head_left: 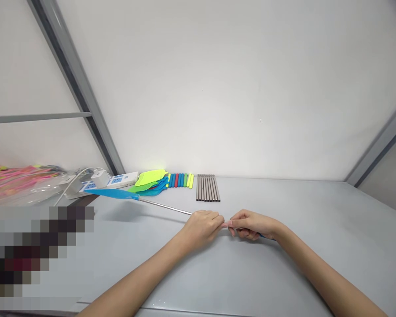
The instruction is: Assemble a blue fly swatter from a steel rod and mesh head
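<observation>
A fly swatter with a blue head (114, 193) is held low above the table, its head out to the left. The thin metal rod (165, 206) runs from the head into my left hand (203, 224), which is closed around it. Close beside it, my right hand (251, 224) is closed too, its thumb and fingers pinched together near my left fingertips. A bit of the blue handle (265, 237) shows below my right palm. The stretch of rod inside my hands is hidden.
Loose swatter heads (152, 177) in yellow, green and blue lie at the back, beside a row of coloured handles (178, 180) and several metal tubes (207, 188). A white power strip (122, 179) with plugs and a plastic bag (23, 182) sit at the left. A white wall (234, 88) rises behind.
</observation>
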A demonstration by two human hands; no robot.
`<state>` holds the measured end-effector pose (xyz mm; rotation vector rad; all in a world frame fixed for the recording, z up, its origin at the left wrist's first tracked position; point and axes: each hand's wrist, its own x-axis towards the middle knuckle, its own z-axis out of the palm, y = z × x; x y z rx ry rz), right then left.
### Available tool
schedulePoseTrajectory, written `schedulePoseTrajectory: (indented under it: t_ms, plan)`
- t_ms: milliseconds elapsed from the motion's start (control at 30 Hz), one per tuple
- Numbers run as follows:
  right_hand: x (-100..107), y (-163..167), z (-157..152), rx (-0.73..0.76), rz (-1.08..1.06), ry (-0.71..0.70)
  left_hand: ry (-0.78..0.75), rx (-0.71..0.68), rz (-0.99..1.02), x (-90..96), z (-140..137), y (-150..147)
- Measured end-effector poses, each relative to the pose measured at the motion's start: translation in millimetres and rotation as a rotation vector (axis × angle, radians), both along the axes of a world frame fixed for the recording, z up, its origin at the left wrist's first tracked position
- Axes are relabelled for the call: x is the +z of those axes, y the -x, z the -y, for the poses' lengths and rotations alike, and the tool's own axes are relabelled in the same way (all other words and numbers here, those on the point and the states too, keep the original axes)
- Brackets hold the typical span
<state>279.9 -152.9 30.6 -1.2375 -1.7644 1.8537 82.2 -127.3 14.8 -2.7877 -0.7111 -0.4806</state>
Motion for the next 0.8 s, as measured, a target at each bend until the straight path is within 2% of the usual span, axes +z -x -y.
schedulePoseTrajectory:
  t_ms: [267,567,800]
  plan:
    - [-1.9,8.7,3.5,-0.028,0.017,0.031,0.035,0.002,0.008,3.3,6.0,0.3]
    - [0.4,9.5,5.3,-0.050,0.016,0.004,0.045,0.017,0.028,2.5,9.1,-3.3]
    - [0.8,11.0,6.4,-0.072,0.077,-0.056,0.159,0.081,0.011,-3.3,19.1,-7.8]
